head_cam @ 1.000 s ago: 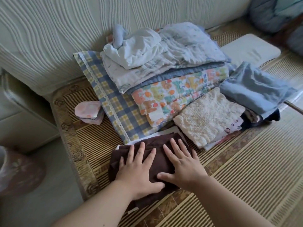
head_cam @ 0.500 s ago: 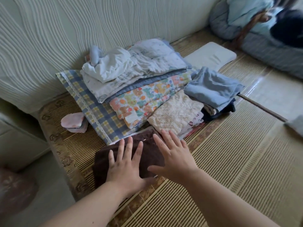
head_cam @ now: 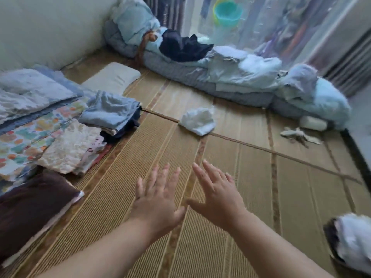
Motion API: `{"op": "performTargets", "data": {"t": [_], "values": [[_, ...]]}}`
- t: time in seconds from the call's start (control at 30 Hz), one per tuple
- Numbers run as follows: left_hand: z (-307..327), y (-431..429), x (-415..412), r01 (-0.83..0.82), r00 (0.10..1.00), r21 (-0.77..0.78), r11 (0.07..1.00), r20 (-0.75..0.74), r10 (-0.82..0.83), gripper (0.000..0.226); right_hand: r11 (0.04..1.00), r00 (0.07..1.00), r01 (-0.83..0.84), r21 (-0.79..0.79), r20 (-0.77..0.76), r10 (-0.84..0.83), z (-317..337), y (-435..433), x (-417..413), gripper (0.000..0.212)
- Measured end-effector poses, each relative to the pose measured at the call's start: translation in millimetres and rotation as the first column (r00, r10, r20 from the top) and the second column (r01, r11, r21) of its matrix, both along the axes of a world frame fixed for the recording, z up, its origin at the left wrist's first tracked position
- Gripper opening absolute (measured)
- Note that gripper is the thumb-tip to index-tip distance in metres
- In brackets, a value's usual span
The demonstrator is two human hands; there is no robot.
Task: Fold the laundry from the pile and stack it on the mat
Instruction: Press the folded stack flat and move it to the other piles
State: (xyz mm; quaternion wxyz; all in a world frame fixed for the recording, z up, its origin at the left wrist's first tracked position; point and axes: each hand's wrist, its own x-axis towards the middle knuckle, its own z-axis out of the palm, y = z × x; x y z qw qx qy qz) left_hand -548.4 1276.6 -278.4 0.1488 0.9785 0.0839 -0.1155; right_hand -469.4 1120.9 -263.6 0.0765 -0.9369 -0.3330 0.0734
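Observation:
A folded dark brown garment lies on the woven mat at the lower left. Behind it sit stacks of folded laundry: a cream textured piece, a floral piece and a light blue piece. My left hand and my right hand hover over bare mat with fingers spread, holding nothing, both to the right of the brown garment. A crumpled white cloth lies farther out on the mat. A dark navy garment rests on the bedding at the back.
Rolled grey and pale blue bedding runs along the back. A cream pillow lies by the wall. A white and dark item sits at the right edge, small pale scraps near the bedding.
Both hands lifted off the brown garment and moved right over bare mat. The view swung right, bringing the bedding and the white cloth into sight.

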Motion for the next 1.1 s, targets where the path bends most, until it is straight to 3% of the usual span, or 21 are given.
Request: {"op": "performTargets", "data": {"t": [0.23,0.5,0.87,1.1], "values": [[67,-244,23,0.21,0.969,-0.025,0.977,0.135,-0.205,0.087,0.951,0.952,0.285,0.123,0.08,-0.296,57,-264,-27,0.086],[93,-470,4,0.342,0.939,-0.135,0.93,0.085,-0.334,0.085,0.828,0.829,0.557,0.069,0.021,-0.559,85,-505,-94,0.084],[60,-577,21,0.545,0.838,-0.084,0.834,0.006,-0.546,0.084,0.717,0.716,0.697,-0.005,-0.034,-0.697,63,-608,-100,0.092],[22,-629,65,0.533,0.845,-0.014,0.846,-0.043,-0.534,0.085,0.703,0.697,0.711,-0.011,-0.12,-0.707,7,-662,-37,0.078]]}}
